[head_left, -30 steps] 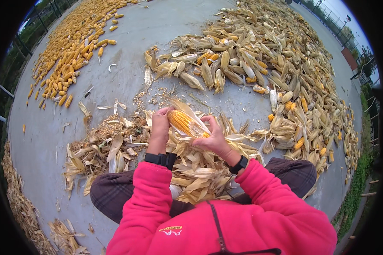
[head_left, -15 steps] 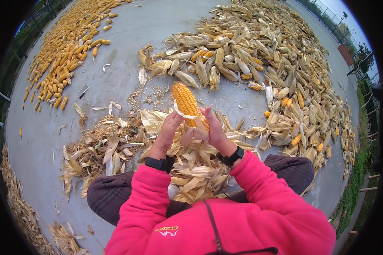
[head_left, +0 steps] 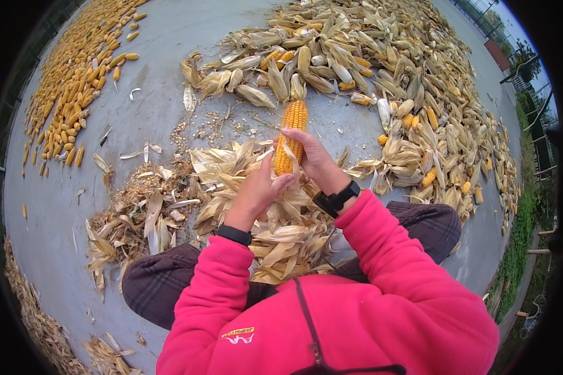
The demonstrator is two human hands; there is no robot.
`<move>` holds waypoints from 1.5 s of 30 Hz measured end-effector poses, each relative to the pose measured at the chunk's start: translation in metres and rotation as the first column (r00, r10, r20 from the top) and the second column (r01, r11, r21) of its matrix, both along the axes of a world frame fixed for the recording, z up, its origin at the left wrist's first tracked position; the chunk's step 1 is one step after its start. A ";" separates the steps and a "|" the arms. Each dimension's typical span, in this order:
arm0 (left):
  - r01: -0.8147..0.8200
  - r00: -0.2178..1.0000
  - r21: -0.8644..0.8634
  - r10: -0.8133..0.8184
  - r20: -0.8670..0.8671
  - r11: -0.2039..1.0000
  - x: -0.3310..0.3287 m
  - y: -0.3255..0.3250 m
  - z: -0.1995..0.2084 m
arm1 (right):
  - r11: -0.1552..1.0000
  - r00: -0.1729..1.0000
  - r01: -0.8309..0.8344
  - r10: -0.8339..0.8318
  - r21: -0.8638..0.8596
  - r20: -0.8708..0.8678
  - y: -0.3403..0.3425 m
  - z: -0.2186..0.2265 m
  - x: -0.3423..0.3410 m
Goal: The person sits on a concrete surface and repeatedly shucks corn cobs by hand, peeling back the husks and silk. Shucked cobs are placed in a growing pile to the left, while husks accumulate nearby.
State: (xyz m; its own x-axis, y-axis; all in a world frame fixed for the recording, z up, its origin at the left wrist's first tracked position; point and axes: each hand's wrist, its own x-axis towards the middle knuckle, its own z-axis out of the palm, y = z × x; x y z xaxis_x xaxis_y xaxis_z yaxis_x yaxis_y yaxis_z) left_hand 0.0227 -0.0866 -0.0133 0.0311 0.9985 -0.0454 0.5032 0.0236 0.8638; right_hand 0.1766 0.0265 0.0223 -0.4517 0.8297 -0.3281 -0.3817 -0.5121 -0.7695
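A yellow ear of corn (head_left: 289,156) stands nearly upright in front of me, with most of its kernels bare. Pale husk still clings at its upper tip, and a thin strip lies along its lower side. My right hand (head_left: 320,161) is closed round its middle from the right, thumb across the front. Against its lower left end, my left hand (head_left: 256,192) curls with the thumb below the base; its other fingers are partly hidden. Under both hands lies a heap of loose dry husks (head_left: 291,240), between my folded legs.
A large pile of corn in husks (head_left: 381,69) spreads from ahead to the right. Husked yellow ears (head_left: 75,94) lie at the far left. Husk scraps and loose kernels (head_left: 141,194) sit left of my hands on the grey concrete ground (head_left: 50,219).
The ear has turned upright and shifted slightly right. My right hand has moved up round its middle, while my left has dropped to its lower end. Husk now shows at the upper tip.
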 end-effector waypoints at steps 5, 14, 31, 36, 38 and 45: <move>0.192 0.977 -0.202 -0.168 0.132 0.960 0.003 0.004 -0.014 | 0.977 0.976 0.191 -0.200 -0.095 -0.090 0.038 -0.003 0.023; 0.053 0.670 -0.522 0.357 0.651 0.851 0.042 0.015 -0.037 | 0.985 0.995 0.058 -0.070 0.162 0.071 -0.017 -0.012 -0.003; -0.008 0.817 0.077 0.051 -0.575 0.997 -0.010 0.025 -0.102 | 0.924 0.973 0.214 -0.230 -0.316 -0.015 0.119 -0.110 0.075; 0.283 0.919 -0.670 -0.393 -0.014 0.686 -0.007 -0.004 -0.162 | 0.850 0.928 -0.357 0.371 0.388 0.042 0.192 -0.069 -0.034; 0.360 0.922 -0.699 -0.350 0.165 0.618 -0.001 -0.011 -0.171 | 0.840 0.810 -0.441 0.220 0.317 0.544 0.189 -0.107 -0.042; 0.236 0.966 -0.646 -0.249 0.074 0.726 -0.031 0.030 -0.134 | 0.804 -0.123 -0.589 0.009 -0.081 0.992 0.111 -0.282 0.024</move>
State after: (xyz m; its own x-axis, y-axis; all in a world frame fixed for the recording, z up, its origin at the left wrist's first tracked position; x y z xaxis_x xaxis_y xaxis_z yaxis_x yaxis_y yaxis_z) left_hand -0.0082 -0.0562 -0.1476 0.2608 0.6877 -0.6776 0.5843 0.4463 0.6778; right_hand 0.2001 0.1374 -0.2597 -0.1705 0.8581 -0.4844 0.9632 0.0416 -0.2654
